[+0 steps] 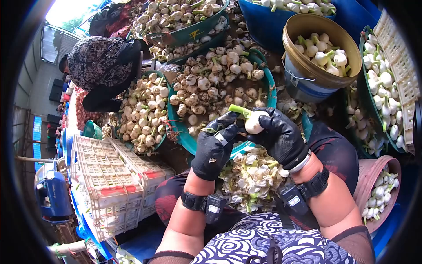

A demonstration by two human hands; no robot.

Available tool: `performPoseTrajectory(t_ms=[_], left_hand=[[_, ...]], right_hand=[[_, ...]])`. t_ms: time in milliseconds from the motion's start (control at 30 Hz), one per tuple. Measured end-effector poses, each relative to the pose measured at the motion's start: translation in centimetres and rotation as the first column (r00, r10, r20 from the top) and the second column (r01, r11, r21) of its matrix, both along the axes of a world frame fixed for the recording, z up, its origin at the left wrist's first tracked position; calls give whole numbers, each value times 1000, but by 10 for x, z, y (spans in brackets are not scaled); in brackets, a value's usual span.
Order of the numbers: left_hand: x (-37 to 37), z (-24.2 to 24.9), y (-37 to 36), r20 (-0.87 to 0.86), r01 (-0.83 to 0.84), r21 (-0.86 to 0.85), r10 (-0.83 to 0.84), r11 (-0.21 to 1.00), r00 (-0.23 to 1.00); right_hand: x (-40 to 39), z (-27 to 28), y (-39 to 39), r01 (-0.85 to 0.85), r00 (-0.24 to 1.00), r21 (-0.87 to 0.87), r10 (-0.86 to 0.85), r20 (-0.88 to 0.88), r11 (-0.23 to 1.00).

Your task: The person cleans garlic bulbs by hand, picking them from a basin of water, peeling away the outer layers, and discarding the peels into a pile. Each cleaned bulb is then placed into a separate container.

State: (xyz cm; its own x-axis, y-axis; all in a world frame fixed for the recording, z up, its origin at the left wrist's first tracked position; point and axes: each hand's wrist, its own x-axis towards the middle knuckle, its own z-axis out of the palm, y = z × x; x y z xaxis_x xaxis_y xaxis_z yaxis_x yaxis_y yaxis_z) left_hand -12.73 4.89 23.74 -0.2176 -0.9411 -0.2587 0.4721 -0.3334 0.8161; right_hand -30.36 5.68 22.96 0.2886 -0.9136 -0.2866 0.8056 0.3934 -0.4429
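Observation:
A white garlic bulb [255,122] with a green stem is in front of me. My right hand [281,137], in a black glove, is closed on the bulb from the right, fingers around its side. On the left, my left hand [216,147], also gloved, has bent, closed fingers beside the stem. What those fingers pinch is hidden, though a green scrap clings to the glove. Beneath both hands lies a heap of peeled garlic skins [255,178]. Just beyond them, a teal tub [271,90] holds unpeeled garlic bulbs [206,83].
A bucket [303,86] of cleaned garlic stands at the upper right. A tub of garlic [384,88] and a pink bucket [365,196] are at the right. White plastic crates [110,189] stand left. Another person [99,66] bends over at the upper left.

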Motion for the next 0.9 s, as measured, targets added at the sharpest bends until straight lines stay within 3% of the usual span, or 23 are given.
performPoseTrajectory(t_ms=[67, 133, 233, 267, 300, 333, 433, 567, 633, 667, 700, 767, 900], left_hand=[[2, 0, 0, 0, -34, 11, 34, 999, 999], [5, -3, -4, 102, 33, -64, -26, 997, 994], [5, -2, -7, 44, 42, -48, -40, 998, 998], [5, -1, -7, 44, 41, -49, -39, 998, 998], [6, 0, -8, 197, 75, -126, -49, 989, 979], [6, 2, -8, 346, 118, -195, -45, 974, 937], [3, 18, -5, 479, 187, -239, -52, 953, 876], [13, 8, -3, 470, 225, -236, -92, 945, 878], [18, -2, -1, 600, 239, -426, 75, 873, 796], [20, 1, 1, 607, 240, -374, 40, 896, 793], [18, 5, 1, 609, 244, -371, 36, 896, 792], [11, 11, 1, 136, 116, -19, -112, 993, 984], [4, 13, -1, 82, 96, -44, -92, 994, 992]], right_hand=[[2, -2, 0, -2, 999, -28, 1, -44, 1000], [5, -3, 1, -10, 996, -57, 5, -89, 998], [9, -3, 1, 7, 980, -119, -30, -195, 993], [11, -4, 2, 23, 947, -187, -81, -310, 982], [14, -3, 3, 29, 898, -256, -138, -417, 966], [15, -1, 3, 23, 903, -266, -134, -408, 964], [18, -4, 4, 7, 899, -386, -175, -402, 923], [15, -2, 6, -42, 915, -365, -111, -389, 930], [10, 5, 7, -98, 914, -313, -39, -403, 945], [9, 7, 8, -99, 927, -270, -9, -375, 958], [9, 8, 8, -102, 939, -225, 18, -344, 969], [10, -2, 5, -75, 937, -276, -27, -348, 958], [14, 1, 4, -34, 946, -356, -84, -312, 934]])
